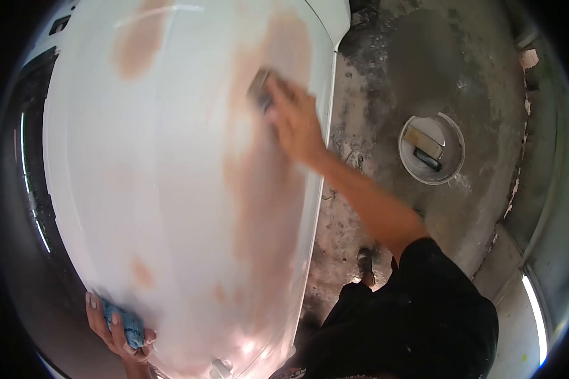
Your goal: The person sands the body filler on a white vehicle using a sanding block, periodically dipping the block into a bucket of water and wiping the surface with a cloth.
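Observation:
A white car panel [177,158] with brownish-pink patches fills the left and middle of the view. On its upper right part, my right hand [294,120] grips a small dark block [259,88], slightly blurred, over a patch. At the lower left edge of the panel, my left hand [117,328] has its fingers wrapped round a blue cloth or sponge [125,325] and rests against the surface.
A round white bucket [403,165] with a tan block [423,143] and a dark piece [427,159] in it stands on the stained concrete floor [487,114]. A dark windshield [28,177] borders the panel at left. A wall with a bright light strip [535,309] is at right.

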The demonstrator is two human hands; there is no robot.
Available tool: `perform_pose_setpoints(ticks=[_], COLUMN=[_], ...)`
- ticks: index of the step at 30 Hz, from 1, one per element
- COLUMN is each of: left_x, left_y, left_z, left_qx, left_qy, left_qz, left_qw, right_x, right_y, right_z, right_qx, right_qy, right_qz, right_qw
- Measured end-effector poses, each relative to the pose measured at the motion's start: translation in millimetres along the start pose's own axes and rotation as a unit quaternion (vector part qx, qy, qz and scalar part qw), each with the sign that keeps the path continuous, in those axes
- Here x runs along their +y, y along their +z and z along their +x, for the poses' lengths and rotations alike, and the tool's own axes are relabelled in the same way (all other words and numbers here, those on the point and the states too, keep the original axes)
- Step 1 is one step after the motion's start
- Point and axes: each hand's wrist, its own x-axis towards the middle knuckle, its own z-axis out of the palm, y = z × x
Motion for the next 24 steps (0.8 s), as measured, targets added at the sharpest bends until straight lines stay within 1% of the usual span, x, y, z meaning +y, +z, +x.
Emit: perform_pose_setpoints(ticks=[1, 2, 4, 7, 8, 9, 10, 11, 13, 15, 17, 19, 20, 21, 22, 23, 24], left_x=[-1.0, -2.5, -1.4, -0.8, 0.5, 0.9, 1.5, 1.2, -0.7, -0.9, 2.2, 1.7, 1.9, 1.1, 0.2, 0.5, 1.0], left_y=[0.9, 0.2, -1.3, -2.7, -3.6, -3.1, -2.9, -3.0, -0.8, -1.5, -2.0, -2.3, -2.1, -1.2, 0.0, -0.6, -1.6], left_z=[-1.1, -1.8, -1.9, -0.4, 1.0, 2.0, 2.2, 0.9, -1.2, -0.8, -1.0, 1.7, 0.5, -1.4, -1.7, -0.7, 0.3], left_qx=[0.001, -0.003, -0.01, -0.01, -0.008, -0.006, -0.007, -0.007, -0.003, -0.005, -0.008, -0.006, -0.007, -0.006, -0.003, -0.003, -0.006], left_qy=[-0.003, -0.003, -0.002, -0.002, -0.004, -0.006, -0.009, -0.008, -0.008, -0.009, -0.01, -0.003, -0.004, -0.004, -0.005, -0.005, -0.004], left_qz=[-0.002, 0.002, 0.003, -0.007, -0.004, -0.001, -0.001, -0.001, 0.004, 0.001, -0.003, -0.008, -0.01, -0.011, -0.011, -0.012, -0.013], left_qw=[1.0, 1.0, 1.0, 1.0, 1.0, 1.0, 1.0, 1.0, 1.0, 1.0, 1.0, 1.0, 1.0, 1.0, 1.0, 1.0, 1.0], right_x=[33.2, 45.6, 87.1, 73.8, 54.6, 27.8, -7.0, -46.8, -57.6, -11.6, 15.8, 24.0, 16.2, 5.1, -23.1, -41.7, -56.5], right_y=[13.2, 8.8, 13.3, 7.7, 8.0, 14.8, 12.2, 4.6, -3.1, 10.5, 0.9, 8.1, 7.5, 9.3, 7.3, 6.3, 4.5], right_z=[30.4, 65.3, 115.0, 131.5, 121.7, 99.3, 75.7, 57.7, 55.9, 109.7, 173.1, 181.9, 185.6, 167.4, 135.9, 105.2, 82.7], right_qx=[0.045, 0.039, 0.117, 0.085, 0.062, 0.065, 0.031, 0.041, -0.003, 0.012, 0.034, 0.044, 0.05, 0.04, 0.031, 0.015, 0.013], right_qy=[0.009, 0.084, 0.03, 0.161, 0.242, 0.131, 0.044, -0.05, -0.095, -0.003, 0.096, 0.121, 0.131, 0.113, 0.093, 0.01, -0.064], right_qz=[0.025, 0.032, -0.066, -0.087, 0.037, -0.007, -0.023, 0.004, -0.006, 0.007, 0.008, -0.013, -0.025, -0.003, 0.019, -0.004, 0.04], right_qw=[0.999, 0.995, 0.991, 0.98, 0.968, 0.989, 0.998, 0.998, 0.995, 1.0, 0.995, 0.992, 0.99, 0.993, 0.995, 1.0, 0.997])
